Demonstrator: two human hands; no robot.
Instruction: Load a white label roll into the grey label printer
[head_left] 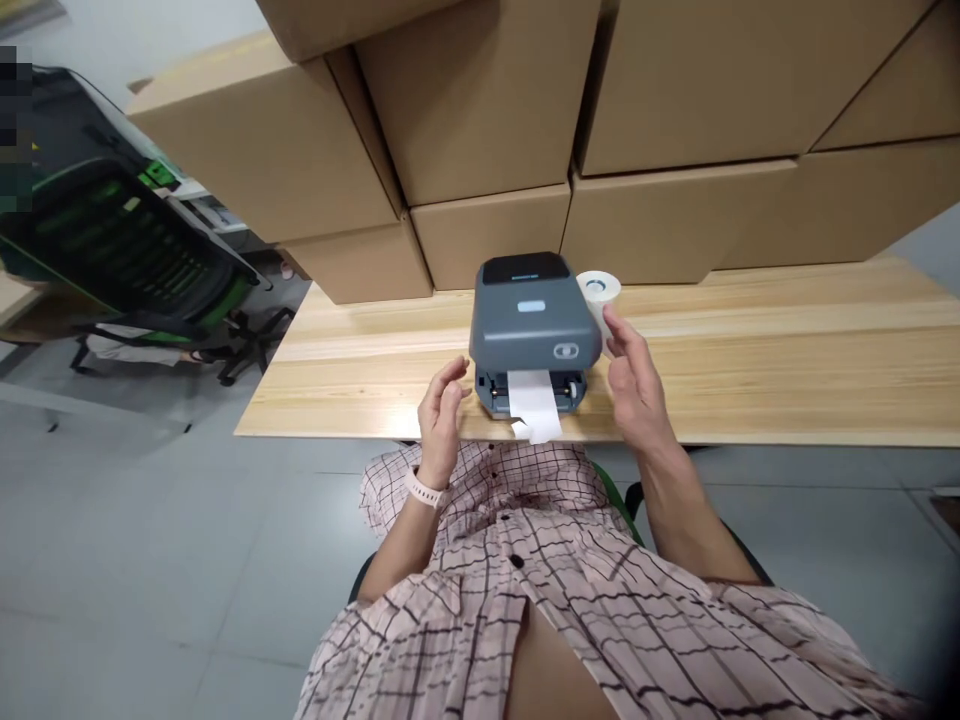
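A dark grey label printer [532, 315] stands near the front edge of the wooden table, its lid slightly raised at the front. White paper [534, 405] sticks out of its front, with a torn, curled end. My left hand [442, 415] is beside the printer's left front corner, fingers apart and holding nothing. On the other side, my right hand [636, 385] is open, its fingertips close to the printer's right side and to a white paper roll [599, 288]. That roll stands upright behind those fingers, partly hidden by them.
Stacked cardboard boxes [480, 100] line the back of the wooden table [787, 360]. At the left are a black and green office chair [127, 250] and part of another desk. My lap is just below the table's front edge.
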